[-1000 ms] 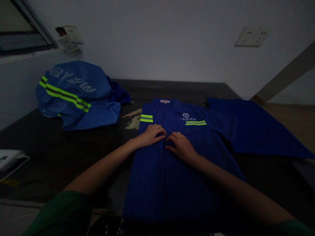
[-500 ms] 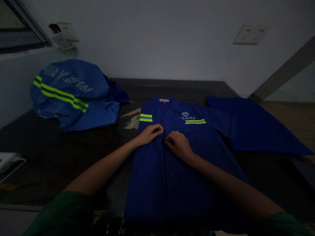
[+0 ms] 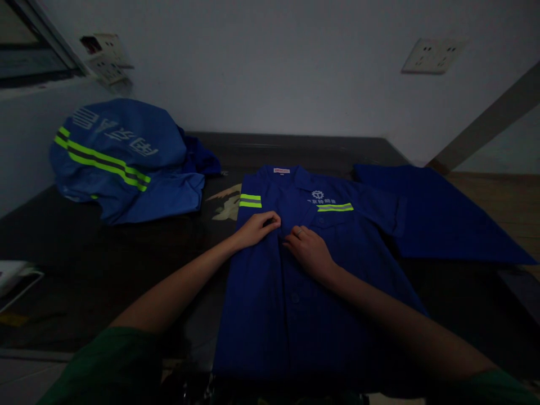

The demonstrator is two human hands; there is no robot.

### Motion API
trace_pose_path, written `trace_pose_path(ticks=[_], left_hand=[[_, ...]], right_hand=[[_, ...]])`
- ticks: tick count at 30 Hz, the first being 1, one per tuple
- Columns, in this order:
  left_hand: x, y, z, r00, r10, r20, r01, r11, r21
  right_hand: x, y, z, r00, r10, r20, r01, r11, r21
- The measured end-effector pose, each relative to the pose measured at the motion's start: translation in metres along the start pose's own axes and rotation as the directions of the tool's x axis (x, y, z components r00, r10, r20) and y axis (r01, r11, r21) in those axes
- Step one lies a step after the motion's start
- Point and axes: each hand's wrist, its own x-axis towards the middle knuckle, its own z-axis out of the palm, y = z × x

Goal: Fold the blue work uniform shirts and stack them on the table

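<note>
A dark blue short-sleeved work shirt (image 3: 257,304) with yellow-green reflective strips lies front up, its collar pointing away from me. My left hand (image 3: 258,228) pinches the shirt's front edge just below the chest strips. Close by on the right, my right hand (image 3: 310,250), with a ring on one finger, is closed on the front placket. The fingertips of both hands nearly meet at the front opening. Whatever small part lies between them is too dark to make out. Below my right hand, a button (image 3: 295,298) shows on the placket.
A crumpled lighter blue garment (image 3: 122,152) with a reflective band is heaped at the left on the dark table (image 3: 253,147). Flat blue cloth (image 3: 447,225) lies at the right, partly under the sleeve. A white device (image 3: 14,275) with a cable sits at the left edge.
My right hand's fingers have curled in slightly at the placket. My left hand and the shirt stay almost where they were.
</note>
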Motion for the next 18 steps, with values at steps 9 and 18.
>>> trace_pose_path(ticks=[9, 18], left_hand=[[0.0, -0.003, 0.002, 1.0, 0.004, -0.013, -0.004, 1.0, -0.004], [-0.001, 0.012, -0.007, 0.974, 0.082, 0.212, -0.125, 0.972, 0.198]], right_hand=[[-0.002, -0.003, -0.006, 0.999, -0.022, 0.042, 0.023, 0.999, -0.022], [0.044, 0.054, -0.025, 0.972, 0.163, 0.169, -0.196, 0.96, 0.199]])
